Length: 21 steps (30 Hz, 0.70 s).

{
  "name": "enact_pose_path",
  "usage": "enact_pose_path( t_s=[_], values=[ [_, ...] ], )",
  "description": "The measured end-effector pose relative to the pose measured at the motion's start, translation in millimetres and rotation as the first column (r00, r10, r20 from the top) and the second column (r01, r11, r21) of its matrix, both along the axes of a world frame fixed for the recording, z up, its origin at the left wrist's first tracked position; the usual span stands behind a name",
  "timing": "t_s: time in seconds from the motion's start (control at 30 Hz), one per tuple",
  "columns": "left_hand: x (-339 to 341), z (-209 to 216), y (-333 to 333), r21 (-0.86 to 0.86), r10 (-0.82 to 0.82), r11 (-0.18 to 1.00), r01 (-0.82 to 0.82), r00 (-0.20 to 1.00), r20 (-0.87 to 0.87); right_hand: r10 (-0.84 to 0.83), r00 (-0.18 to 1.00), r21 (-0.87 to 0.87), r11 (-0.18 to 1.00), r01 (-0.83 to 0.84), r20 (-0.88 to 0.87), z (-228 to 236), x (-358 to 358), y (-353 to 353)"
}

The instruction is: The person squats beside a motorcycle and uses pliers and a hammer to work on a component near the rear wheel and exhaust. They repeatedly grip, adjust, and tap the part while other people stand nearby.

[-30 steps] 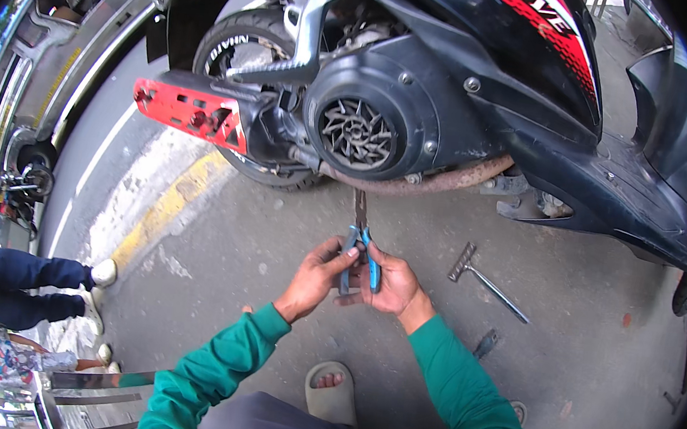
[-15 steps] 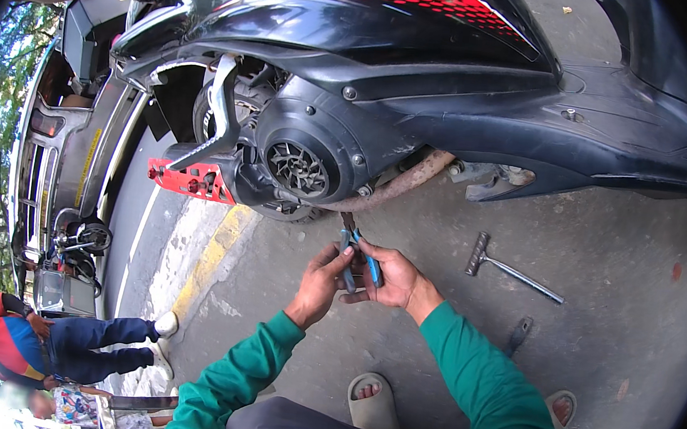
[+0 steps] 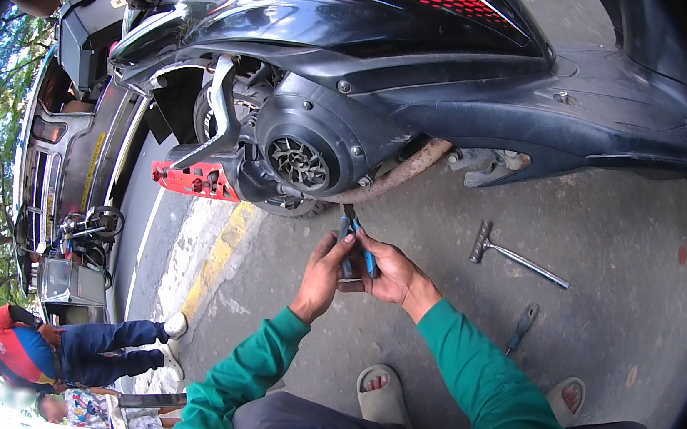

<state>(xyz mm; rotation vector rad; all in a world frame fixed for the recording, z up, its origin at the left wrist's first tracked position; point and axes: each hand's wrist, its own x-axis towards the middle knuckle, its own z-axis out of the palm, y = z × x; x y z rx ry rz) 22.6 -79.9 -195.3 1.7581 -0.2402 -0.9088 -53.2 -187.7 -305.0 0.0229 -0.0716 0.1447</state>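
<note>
Blue-handled pliers (image 3: 356, 234) are gripped between both hands, jaws pointing up toward the scooter. My left hand (image 3: 322, 279) wraps one handle from the left; my right hand (image 3: 392, 271) closes on the other from the right. Both sleeves are green. Just above the jaws sits the black motor scooter (image 3: 458, 84), with its round engine fan cover (image 3: 300, 162) and rusty exhaust pipe (image 3: 389, 176). What the jaws hold, if anything, is too small to tell.
A metal T-handle wrench (image 3: 515, 258) and a dark-handled screwdriver (image 3: 521, 327) lie on the concrete to the right. A red footpeg bracket (image 3: 195, 179) sticks out left. A yellow-painted kerb (image 3: 218, 256), parked vehicles and a crouching person (image 3: 70, 345) are at left.
The view has swung closer to the scooter's underside. Both hands stay on the pliers, which have risen nearer to the exhaust pipe.
</note>
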Motion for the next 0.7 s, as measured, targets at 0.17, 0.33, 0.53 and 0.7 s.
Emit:
enact_pose_path(
  t_s=[0.17, 0.33, 0.53, 0.7],
  values=[
    [-1.4, 9.3, -1.9, 0.047, -0.04, 0.998, 0.035, 0.995, 0.096, -0.049, 0.999, -0.03, 0.998, 0.049, 0.004, 1.4, 1.7, 5.2],
    [-5.8, 16.7, 5.2, 0.077, -0.083, 0.995, 0.066, 0.967, 0.241, -0.068, 0.997, -0.009, 0.998, 0.069, 0.029, 2.1, 3.8, 5.4],
    [-8.4, 11.0, 13.8, -0.021, -0.07, 0.997, 0.073, 0.992, 0.101, -0.128, 0.992, -0.037, 0.991, 0.128, 0.005, 18.4, 1.7, 9.9],
    [-16.0, 11.2, 20.6, -0.075, -0.053, 0.996, 0.054, 0.998, 0.022, -0.16, 0.987, -0.095, 0.983, 0.16, 0.007, 23.4, -4.3, 10.3]
  ],
)
